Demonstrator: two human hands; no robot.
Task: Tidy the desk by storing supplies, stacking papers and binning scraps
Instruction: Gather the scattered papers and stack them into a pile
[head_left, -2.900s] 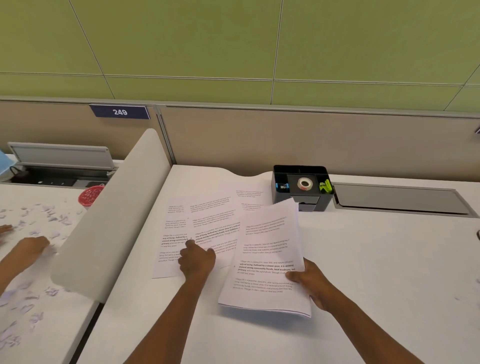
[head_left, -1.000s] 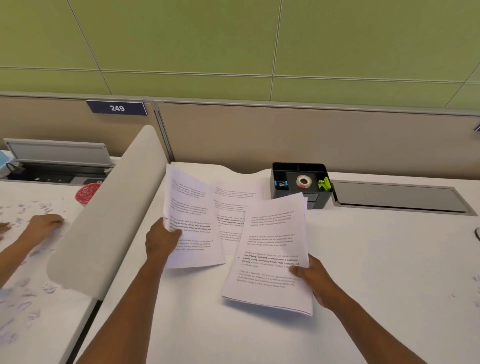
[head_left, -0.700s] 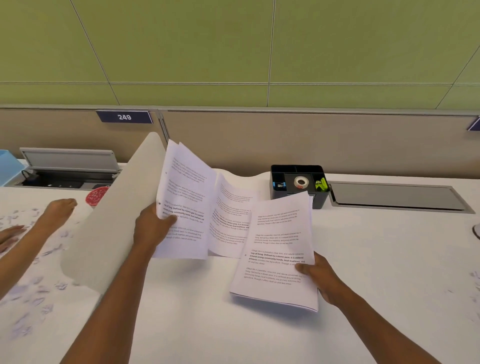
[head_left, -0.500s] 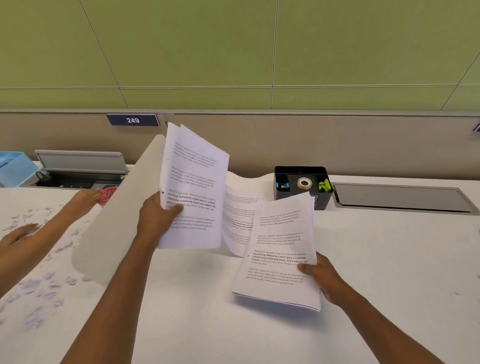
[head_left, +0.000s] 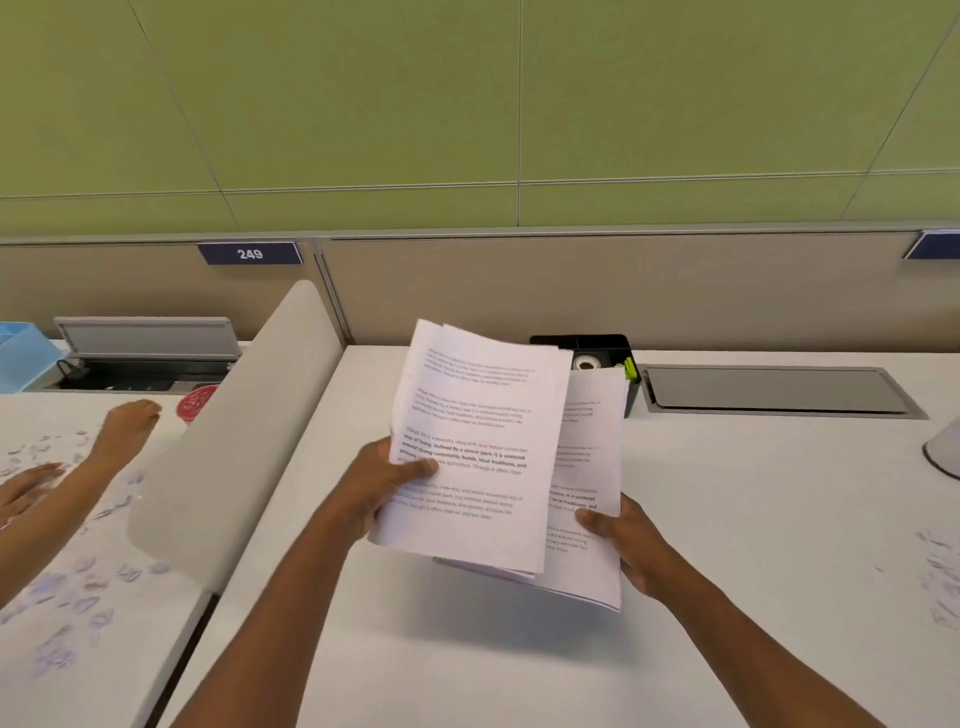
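Fingers of left hand (head_left: 382, 486) and right hand (head_left: 621, 535) gripped two paper sheaves (head_left: 475, 441); stacking underway, next needing edges squared.

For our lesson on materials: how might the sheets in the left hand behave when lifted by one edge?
The sheets are probably floppy: the top bends back. Likely light, since the left hand pinches them alone. Their edges are fanned, so they may slide apart.

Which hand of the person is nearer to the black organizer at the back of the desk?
Right. The right hand holds papers below the black organizer; the left hand is further left, holding other sheets.
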